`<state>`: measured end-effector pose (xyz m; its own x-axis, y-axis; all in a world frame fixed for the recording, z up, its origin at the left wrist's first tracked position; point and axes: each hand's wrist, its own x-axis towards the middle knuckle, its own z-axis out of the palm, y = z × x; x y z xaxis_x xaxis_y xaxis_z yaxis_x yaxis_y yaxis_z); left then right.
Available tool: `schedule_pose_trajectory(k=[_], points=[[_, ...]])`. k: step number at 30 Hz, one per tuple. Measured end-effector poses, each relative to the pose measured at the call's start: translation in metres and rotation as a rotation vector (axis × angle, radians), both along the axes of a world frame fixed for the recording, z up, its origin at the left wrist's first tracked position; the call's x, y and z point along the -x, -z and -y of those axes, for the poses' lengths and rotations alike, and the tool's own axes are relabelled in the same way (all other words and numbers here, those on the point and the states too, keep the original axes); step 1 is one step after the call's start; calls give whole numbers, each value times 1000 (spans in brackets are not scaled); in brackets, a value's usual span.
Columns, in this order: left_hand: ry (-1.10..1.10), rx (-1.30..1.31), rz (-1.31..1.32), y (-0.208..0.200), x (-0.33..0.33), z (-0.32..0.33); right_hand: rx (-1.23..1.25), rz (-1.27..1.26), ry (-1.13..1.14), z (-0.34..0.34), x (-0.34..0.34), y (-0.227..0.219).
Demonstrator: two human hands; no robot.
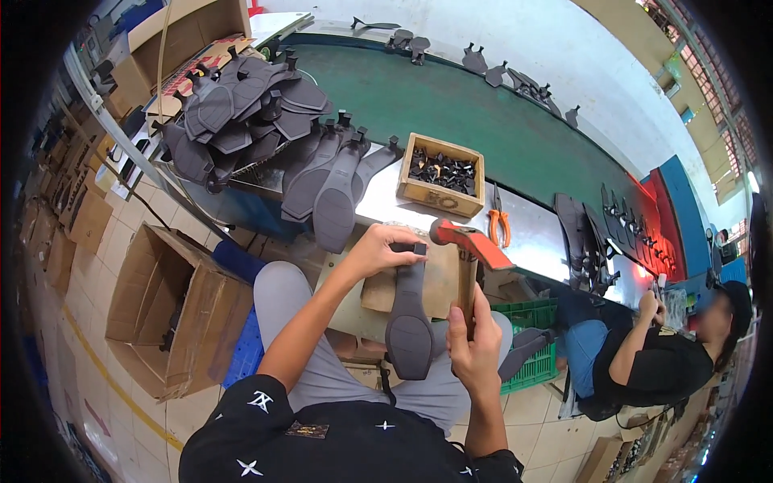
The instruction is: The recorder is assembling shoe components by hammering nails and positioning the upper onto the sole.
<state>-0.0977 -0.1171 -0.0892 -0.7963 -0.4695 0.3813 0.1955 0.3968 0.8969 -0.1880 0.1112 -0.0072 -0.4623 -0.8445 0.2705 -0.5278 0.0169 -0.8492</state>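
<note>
My left hand (378,251) is closed round the heel end of a black shoe sole (411,334), whose small squared heel tip shows between the fingertips. The sole's broad toe part hangs down over my lap, in front of a pale block (381,294). In my right hand (477,334) is a hammer (475,241), gripped by its wooden handle. Its red head is raised just right of the heel and apart from it. Beyond my hands stands a wooden box (439,197) of small black heel tips, with orange-handled pliers (500,225) to its right.
Heeled soles (233,105) lie piled on the bench at the left, with several more (338,185) overhanging its edge. A green conveyor belt (451,97) runs behind. An open carton (173,322) stands at left, a green crate (531,314) at right. A co-worker (644,354) sits further right.
</note>
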Motion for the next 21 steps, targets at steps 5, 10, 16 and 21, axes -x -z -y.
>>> schedule_pose_trajectory(k=[5, 10, 16, 21], points=[[24, -120, 29, 8, 1, 0, -81, -208, -98, 0, 4, 3], [-99, 80, 145, 14, -4, -4, 198, -12, 62, -27, -17, -49], [-229, 363, 441, 18, -12, -9, 55, -312, -76, 9, 7, 18], [-193, 269, 419, 1, -11, -12, 267, 256, 79, -34, -18, -67]])
